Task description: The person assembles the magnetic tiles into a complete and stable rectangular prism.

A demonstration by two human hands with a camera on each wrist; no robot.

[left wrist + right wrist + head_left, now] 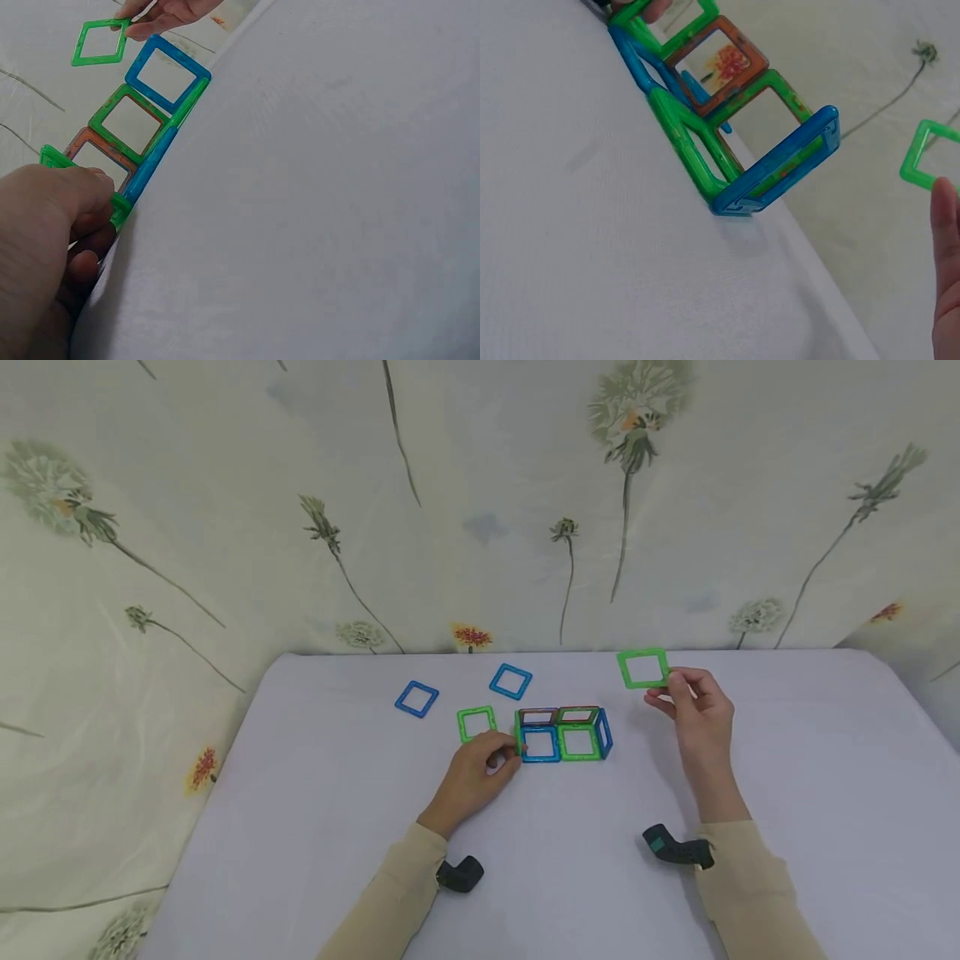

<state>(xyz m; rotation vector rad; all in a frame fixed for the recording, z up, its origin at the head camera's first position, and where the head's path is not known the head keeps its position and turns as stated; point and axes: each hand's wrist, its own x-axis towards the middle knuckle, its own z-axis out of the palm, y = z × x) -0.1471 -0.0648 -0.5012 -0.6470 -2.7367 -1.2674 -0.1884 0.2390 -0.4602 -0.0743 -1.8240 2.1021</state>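
Note:
A row of joined square magnetic tiles (558, 745) lies on the table, with blue and green squares flat. Along its back stand a brown-orange tile (754, 56) and a green-rimmed one, and a blue tile (780, 154) stands at the right end. My left hand (476, 774) pinches the upright green tile (54, 157) at the left end between thumb and fingers, covering part of it. Off to the right and raised, my right hand (703, 714) pinches a loose green square tile (642, 652) by its edge, apart from the row.
Just left of the row lies a loose green tile (476, 709), close to my left hand. Two blue tiles, one farther left (406, 692) and another behind the row (497, 676), lie flat. A flowered cloth backdrop (480, 585) rises behind the white table (337, 793).

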